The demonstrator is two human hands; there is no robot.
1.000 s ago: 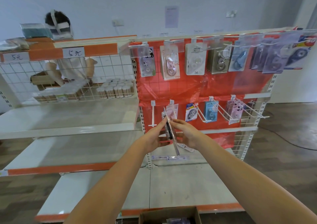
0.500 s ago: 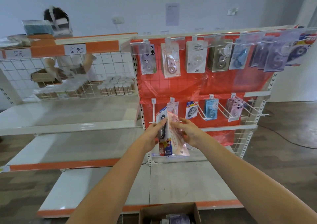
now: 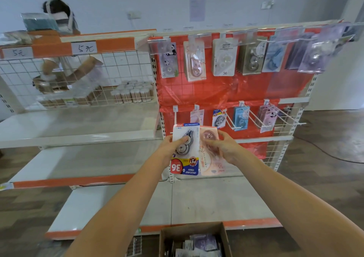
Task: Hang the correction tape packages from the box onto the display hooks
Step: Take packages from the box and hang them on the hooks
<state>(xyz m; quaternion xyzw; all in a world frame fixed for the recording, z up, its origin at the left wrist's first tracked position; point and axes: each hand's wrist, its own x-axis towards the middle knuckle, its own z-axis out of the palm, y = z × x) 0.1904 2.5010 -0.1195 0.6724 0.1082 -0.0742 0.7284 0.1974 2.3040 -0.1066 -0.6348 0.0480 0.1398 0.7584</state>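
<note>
Now fanned apart face-on: 2 upside-down packages, long axes vertical, above cardboard box (image 3: 194, 231). Left hand (image 3: 169, 147) grips white package (image 3: 186, 148); right hand (image 3: 224, 148) pinches pink package (image 3: 210, 154), before display hooks (image 3: 230, 121).

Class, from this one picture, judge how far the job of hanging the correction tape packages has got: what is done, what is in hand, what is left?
Done: packages hang on the upper hooks and lower hooks. In hand: the left hand holds a blue-and-white package and the right hand a pink package, both upside down, neither on a hook. Left: the box holds more packages, and the leftmost lower hook looks bare.
</note>
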